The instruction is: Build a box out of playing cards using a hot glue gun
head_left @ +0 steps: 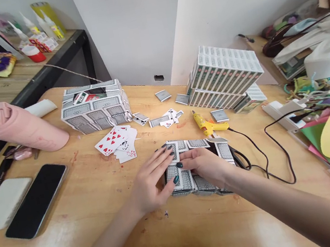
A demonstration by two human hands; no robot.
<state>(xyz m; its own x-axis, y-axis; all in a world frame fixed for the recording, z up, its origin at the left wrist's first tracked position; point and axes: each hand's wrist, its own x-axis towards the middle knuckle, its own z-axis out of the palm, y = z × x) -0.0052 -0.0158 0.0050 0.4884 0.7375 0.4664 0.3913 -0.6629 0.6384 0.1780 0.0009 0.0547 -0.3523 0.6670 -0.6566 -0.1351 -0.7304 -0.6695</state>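
Note:
In front of me lies a box covered with grey patterned playing cards [201, 182], their backs outward. My left hand [152, 179] rests along its left side, fingers stretched out, the fingertips pressing on a playing card [173, 151] at the top left. My right hand [204, 163] reaches over the box from the right. Its thumb and index finger come together at the inner edge of that card, and the other fingers are hidden beneath the hand. Behind the box a yellow glue gun [208, 124] lies on its side.
A second card-covered box [96, 114] with an opening on top stands at the back left. Loose cards [120, 142] lie before it. Stacked card packs [223, 75] stand back right. A pink tumbler [25, 127], phone [36, 201], power strip [287, 112] and black cable [280, 154] surround the work.

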